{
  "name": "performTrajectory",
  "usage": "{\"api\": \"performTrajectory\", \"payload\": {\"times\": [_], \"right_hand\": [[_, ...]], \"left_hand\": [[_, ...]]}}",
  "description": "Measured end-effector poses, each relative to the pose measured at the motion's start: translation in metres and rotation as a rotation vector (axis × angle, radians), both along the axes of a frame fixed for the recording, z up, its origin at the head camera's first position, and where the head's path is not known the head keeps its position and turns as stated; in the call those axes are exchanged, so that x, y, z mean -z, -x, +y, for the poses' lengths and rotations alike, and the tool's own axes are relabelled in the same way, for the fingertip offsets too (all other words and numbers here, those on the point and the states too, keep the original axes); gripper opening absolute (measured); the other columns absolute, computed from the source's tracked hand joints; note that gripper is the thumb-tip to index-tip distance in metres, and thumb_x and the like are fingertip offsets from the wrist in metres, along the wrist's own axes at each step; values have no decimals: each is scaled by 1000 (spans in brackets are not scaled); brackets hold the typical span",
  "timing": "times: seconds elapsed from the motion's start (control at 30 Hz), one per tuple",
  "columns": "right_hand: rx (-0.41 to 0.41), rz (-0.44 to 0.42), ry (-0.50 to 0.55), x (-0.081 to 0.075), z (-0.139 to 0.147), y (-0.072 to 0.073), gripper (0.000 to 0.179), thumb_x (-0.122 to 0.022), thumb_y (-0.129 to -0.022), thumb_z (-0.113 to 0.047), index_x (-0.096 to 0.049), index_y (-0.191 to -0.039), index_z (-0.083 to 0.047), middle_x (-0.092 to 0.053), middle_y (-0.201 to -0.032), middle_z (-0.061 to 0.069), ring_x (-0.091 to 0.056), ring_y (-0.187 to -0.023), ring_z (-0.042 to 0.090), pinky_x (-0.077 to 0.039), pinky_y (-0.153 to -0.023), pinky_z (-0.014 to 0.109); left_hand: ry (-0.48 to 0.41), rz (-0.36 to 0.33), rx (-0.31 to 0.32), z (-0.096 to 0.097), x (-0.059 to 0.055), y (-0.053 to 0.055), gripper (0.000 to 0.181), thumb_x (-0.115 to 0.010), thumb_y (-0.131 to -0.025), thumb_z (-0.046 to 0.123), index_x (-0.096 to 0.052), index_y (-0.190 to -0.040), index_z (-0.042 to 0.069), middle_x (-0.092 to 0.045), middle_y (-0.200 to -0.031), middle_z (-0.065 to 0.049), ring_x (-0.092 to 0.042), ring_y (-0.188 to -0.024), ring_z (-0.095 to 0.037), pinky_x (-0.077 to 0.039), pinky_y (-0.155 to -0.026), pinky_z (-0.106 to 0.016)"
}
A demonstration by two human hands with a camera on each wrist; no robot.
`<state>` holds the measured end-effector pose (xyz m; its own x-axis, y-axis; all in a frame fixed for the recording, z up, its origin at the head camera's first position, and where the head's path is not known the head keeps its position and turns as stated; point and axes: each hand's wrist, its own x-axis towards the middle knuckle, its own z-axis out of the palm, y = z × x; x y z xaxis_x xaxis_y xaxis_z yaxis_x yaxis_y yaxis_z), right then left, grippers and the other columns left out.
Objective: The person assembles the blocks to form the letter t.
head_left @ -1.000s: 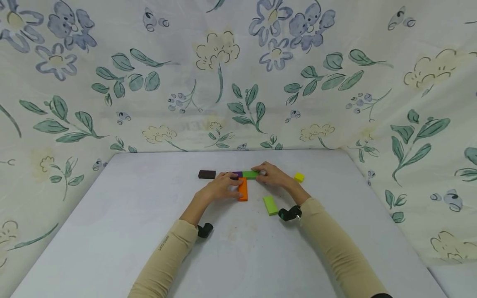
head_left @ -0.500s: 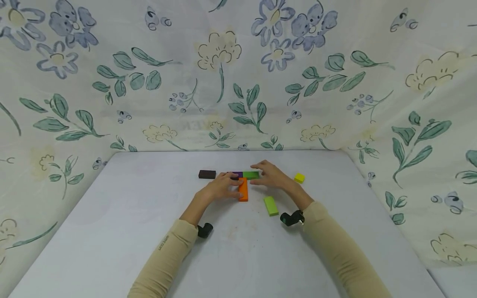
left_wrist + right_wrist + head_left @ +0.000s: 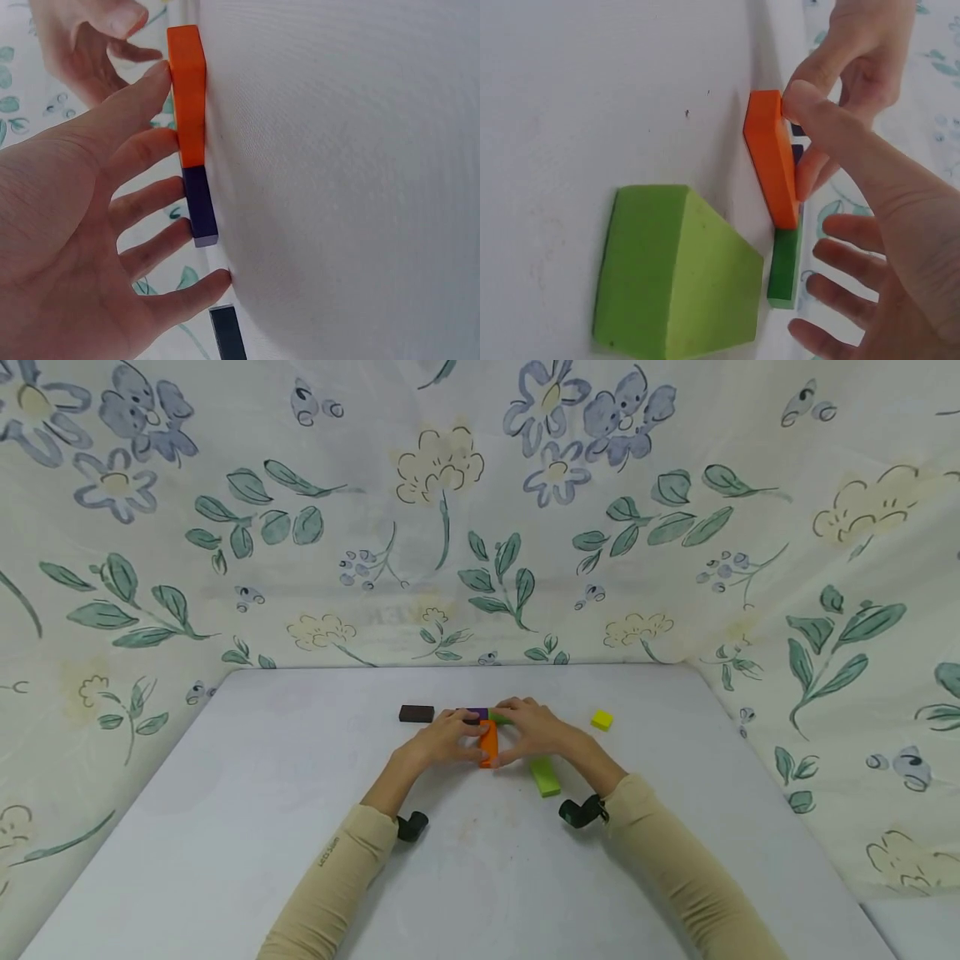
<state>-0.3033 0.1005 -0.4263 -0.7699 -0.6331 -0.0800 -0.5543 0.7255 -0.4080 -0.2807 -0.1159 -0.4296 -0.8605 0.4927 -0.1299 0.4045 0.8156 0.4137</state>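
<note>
An orange block [image 3: 489,745] lies lengthwise toward me, its far end against a row made of a purple block [image 3: 199,206] and a green block [image 3: 784,262]. My left hand [image 3: 442,737] reaches in from the left. Its thumb and index finger touch the orange block's left side, while the middle and ring fingertips lie against the purple block. My right hand [image 3: 538,729] is spread on the other side, thumb tip right at the orange block's near end, fingers extended over the green block in the head view. That hand hides much of the green block there.
A dark brown block [image 3: 416,713] lies left of the row. Beside my right wrist is a lime green block [image 3: 547,779], and a small yellow block [image 3: 602,720] sits farther right. The white table [image 3: 480,877] meets a flowered cloth [image 3: 300,577] behind.
My right hand has let go of the green block's right end, drawn back, and come forward with its thumb to the orange block's near end. The left hand has stayed in place.
</note>
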Motion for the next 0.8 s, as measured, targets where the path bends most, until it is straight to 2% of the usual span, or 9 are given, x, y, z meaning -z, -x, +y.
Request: {"api": "performTrajectory", "payload": {"times": [0.2,0.57,0.8], "right_hand": [[1,-32,-36,5,-3,-4,96,-79,-73,-58,-41,-151,-16,-37,-154,8,-34,-136,33,-31,-112,58],[37,41,-108,8,-10,-6,95,-78,-72,-61,-44,-149,-18,-39,-152,6,-36,-135,32,-36,-110,56],[61,48,-132,10,-13,-7,93,-76,-72,-65,-44,-149,-22,-40,-151,5,-36,-134,30,-39,-110,52]], "left_hand": [[3,-4,1,0,1,0,59,-70,-89,41,-54,-141,16,-38,-156,-8,-30,-143,-40,-35,-106,-67],[36,16,25,1,0,0,59,-68,-90,43,-55,-141,17,-38,-157,-8,-31,-142,-39,-35,-105,-68],[36,25,33,-1,3,2,57,-67,-91,43,-55,-141,17,-37,-157,-9,-32,-142,-40,-36,-102,-70]]}}
